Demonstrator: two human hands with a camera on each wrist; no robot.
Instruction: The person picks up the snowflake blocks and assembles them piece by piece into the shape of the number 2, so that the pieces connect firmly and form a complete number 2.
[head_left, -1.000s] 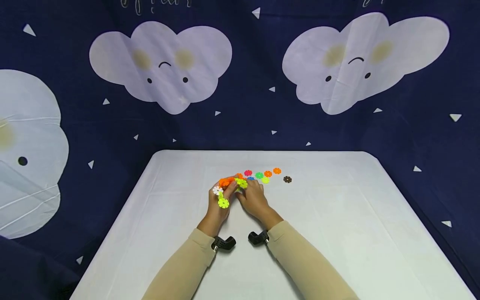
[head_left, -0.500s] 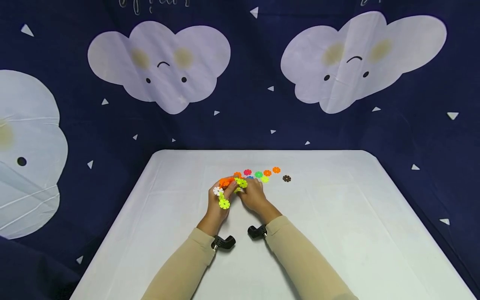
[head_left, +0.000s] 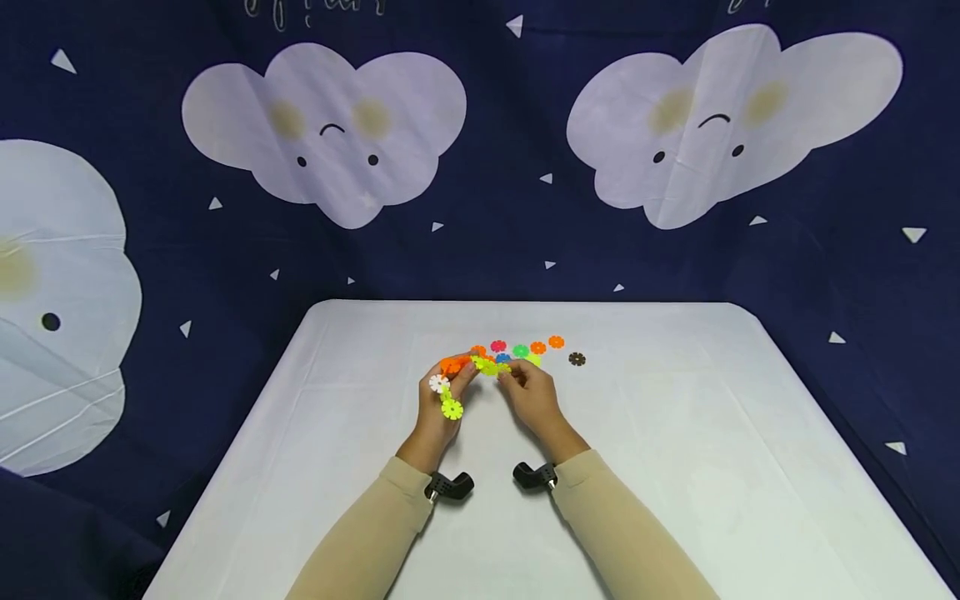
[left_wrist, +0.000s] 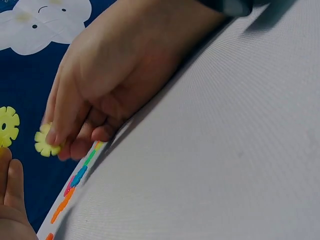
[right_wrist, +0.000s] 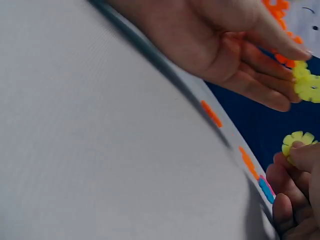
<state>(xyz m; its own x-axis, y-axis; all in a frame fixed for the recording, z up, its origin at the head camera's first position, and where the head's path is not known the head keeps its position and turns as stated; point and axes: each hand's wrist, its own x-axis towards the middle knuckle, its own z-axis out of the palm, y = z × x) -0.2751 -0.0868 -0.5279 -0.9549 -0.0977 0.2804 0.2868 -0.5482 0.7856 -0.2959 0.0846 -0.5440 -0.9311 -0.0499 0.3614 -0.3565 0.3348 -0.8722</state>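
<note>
My left hand [head_left: 433, 421] grips a chain of linked notched plastic discs, its thumb against the yellow end. The chain has an orange part [head_left: 452, 366], a white disc [head_left: 439, 383] and a yellow disc [head_left: 452, 409] hanging toward the wrist. My right hand [head_left: 537, 397] pinches a single yellow disc [right_wrist: 293, 142] between thumb and fingers. In the right wrist view this disc is apart from the yellow end [right_wrist: 307, 89] of the chain. The left wrist view shows the same pinched disc [left_wrist: 44, 142] upright at the right fingertips, with the left fingers [left_wrist: 14, 182] at the edge.
Behind the hands, loose discs lie on the white table [head_left: 675, 467]: a pink one [head_left: 498, 346], a green one [head_left: 521, 351], a blue one [head_left: 503, 358], a few orange ones [head_left: 556, 342] and a dark brown one [head_left: 577, 359]. A dark blue cloud-print cloth hangs behind.
My right hand has drawn back to the right from beside the left hand, and a yellow disc now shows at its fingertips. The left hand keeps its grip on the chain, nearly still.
</note>
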